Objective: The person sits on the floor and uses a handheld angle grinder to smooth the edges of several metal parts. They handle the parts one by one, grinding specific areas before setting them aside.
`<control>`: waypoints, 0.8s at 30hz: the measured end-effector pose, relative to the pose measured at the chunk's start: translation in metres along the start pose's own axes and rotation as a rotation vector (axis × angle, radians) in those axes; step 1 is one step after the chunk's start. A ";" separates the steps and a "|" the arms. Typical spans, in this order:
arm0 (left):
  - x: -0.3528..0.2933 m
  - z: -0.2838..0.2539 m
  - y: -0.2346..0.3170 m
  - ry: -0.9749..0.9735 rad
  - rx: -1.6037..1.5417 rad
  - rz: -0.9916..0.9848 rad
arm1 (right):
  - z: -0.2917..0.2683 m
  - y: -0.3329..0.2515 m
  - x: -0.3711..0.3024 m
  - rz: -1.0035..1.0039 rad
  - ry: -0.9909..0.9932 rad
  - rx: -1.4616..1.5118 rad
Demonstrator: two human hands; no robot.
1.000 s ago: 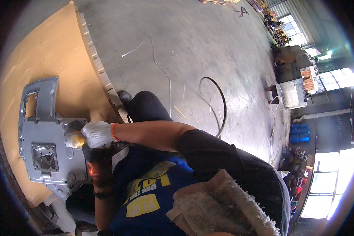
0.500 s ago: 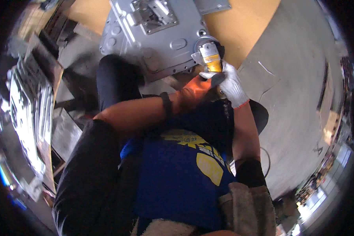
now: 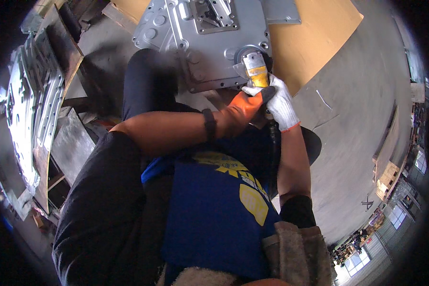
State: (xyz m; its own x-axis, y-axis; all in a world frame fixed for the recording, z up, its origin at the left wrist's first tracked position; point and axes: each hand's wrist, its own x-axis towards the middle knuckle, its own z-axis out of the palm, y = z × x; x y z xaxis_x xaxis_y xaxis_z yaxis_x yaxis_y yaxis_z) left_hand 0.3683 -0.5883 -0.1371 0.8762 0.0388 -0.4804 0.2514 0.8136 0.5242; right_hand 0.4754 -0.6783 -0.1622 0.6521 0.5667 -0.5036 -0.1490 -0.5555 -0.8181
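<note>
Both of my hands hold a yellow grinder (image 3: pixel 258 76) with a silver head and a round disc. Its disc lies over the near right edge of a grey metal panel (image 3: pixel 219 57); whether it touches is hard to tell. My left hand (image 3: pixel 245 106), in an orange glove with dark fingertips, closes round the near side of the tool's body. My right hand (image 3: pixel 281 104), in a white knit glove with a red hem, wraps the tool from the right. A black hose (image 3: pixel 272 132) runs from the grinder toward my body. On the panel sits a smaller metal bracket (image 3: pixel 218 28).
Under the panel lies a tan board (image 3: pixel 314 43). Several silver metal plates (image 3: pixel 31 109) lean in a stack at the left, beside a dark sheet (image 3: pixel 62 47). My bent knee (image 3: pixel 148 71) is close to the panel. Thin wire (image 3: pixel 324 99) lies on the grey floor at the right.
The panel and its bracket have shifted right in view, and more of the tan board shows. Both hands keep their grip on the grinder, which stays at nearly the same place in view.
</note>
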 end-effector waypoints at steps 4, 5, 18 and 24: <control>0.006 0.003 -0.006 0.022 -0.131 -0.008 | -0.001 -0.007 -0.002 -0.017 -0.017 -0.019; 0.005 0.001 -0.008 0.024 -0.071 0.034 | 0.000 -0.013 -0.004 -0.040 -0.028 -0.015; -0.013 0.015 0.010 0.095 0.010 -0.049 | 0.000 -0.028 -0.013 0.057 -0.054 0.008; 0.002 0.005 -0.011 0.060 -0.084 0.001 | -0.004 -0.038 -0.018 0.010 -0.004 -0.061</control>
State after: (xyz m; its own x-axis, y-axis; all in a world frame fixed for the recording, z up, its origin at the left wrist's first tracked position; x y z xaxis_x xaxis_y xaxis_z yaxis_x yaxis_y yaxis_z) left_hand 0.3698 -0.5998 -0.1400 0.8498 0.0722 -0.5222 0.2129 0.8592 0.4652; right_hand 0.4721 -0.6700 -0.1207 0.6481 0.5629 -0.5130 -0.1103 -0.5972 -0.7945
